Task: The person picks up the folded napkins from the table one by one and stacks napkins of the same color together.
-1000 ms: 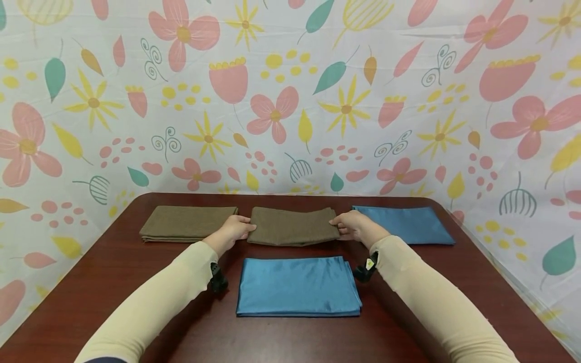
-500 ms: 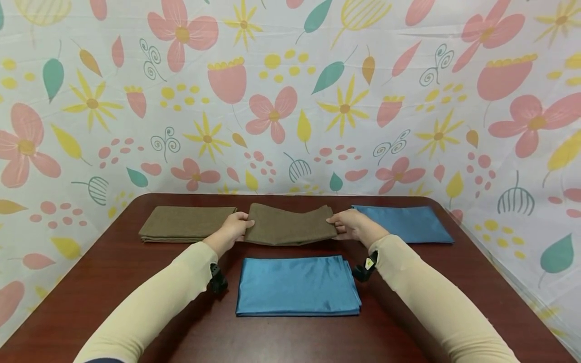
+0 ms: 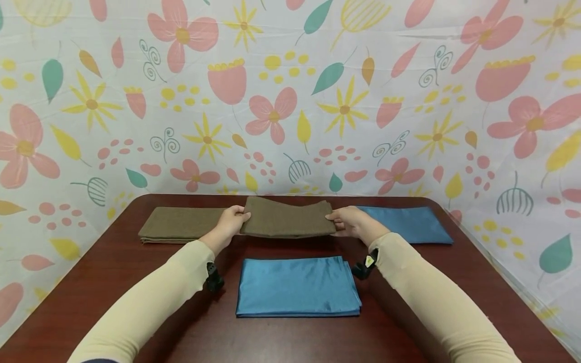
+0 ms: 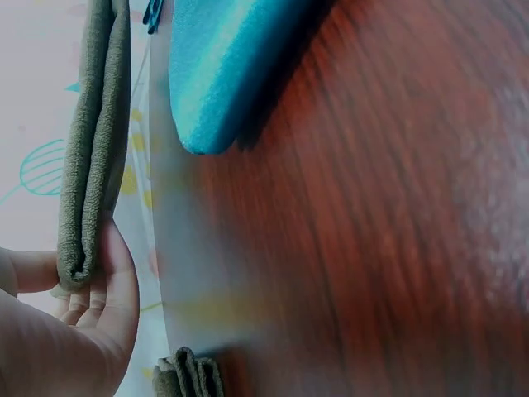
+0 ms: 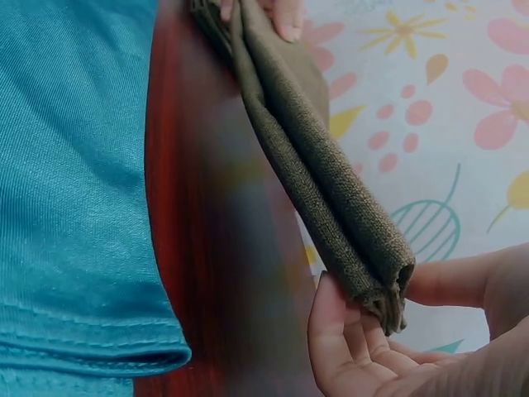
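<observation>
A folded olive-brown cloth (image 3: 288,219) is held up off the table between both hands, its top edge sagging in the middle. My left hand (image 3: 228,224) pinches its left end, thumb on top and fingers beneath, as the left wrist view shows. At the right end my right hand (image 3: 354,223) grips it the same way; its layered folds show in the right wrist view. A second folded olive-brown cloth (image 3: 181,223) lies at the back left, partly behind the left hand. Nearer the front is a folded shiny blue cloth (image 3: 297,287).
Another folded blue cloth (image 3: 410,224) lies at the back right, partly hidden by the right hand. The dark red-brown table (image 3: 218,333) has rounded far corners. Behind it hangs a flower-patterned curtain (image 3: 281,131).
Both hands have raised the olive-brown cloth from the table and shifted it slightly left. Its top edge has gone from nearly straight to sagging. The other cloths stay put.
</observation>
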`<state>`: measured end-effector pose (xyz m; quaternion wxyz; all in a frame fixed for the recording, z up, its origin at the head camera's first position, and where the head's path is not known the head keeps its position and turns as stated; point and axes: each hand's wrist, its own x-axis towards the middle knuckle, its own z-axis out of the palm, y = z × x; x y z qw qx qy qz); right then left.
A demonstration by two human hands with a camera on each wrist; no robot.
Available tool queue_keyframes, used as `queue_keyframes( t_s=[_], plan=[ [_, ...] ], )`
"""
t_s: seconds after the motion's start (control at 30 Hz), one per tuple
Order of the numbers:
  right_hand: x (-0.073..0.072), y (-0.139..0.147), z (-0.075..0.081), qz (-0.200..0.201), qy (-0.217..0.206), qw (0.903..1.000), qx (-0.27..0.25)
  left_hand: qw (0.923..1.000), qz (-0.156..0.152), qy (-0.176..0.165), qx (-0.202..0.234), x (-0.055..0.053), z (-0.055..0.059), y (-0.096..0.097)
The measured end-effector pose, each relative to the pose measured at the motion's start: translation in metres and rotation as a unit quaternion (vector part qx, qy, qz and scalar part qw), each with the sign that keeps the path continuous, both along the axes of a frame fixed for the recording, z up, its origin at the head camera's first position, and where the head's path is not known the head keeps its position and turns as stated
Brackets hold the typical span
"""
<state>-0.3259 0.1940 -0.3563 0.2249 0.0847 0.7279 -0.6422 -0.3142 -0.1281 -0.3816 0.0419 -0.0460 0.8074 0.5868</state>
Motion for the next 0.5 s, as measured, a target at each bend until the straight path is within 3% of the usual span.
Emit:
queue_keyframes(
  t_s=[0.27,0.5],
  plan=[
    [-0.002,-0.004,0.007,0.000,0.006,1.0000,-0.007,0.9995,0.003,0.023,-0.022,-0.001,0.008,-0.007],
    [-0.002,-0.012,0.018,0.004,0.016,0.9998,-0.006,0.9995,0.005,0.017,-0.025,-0.001,0.018,-0.015]
  ],
)
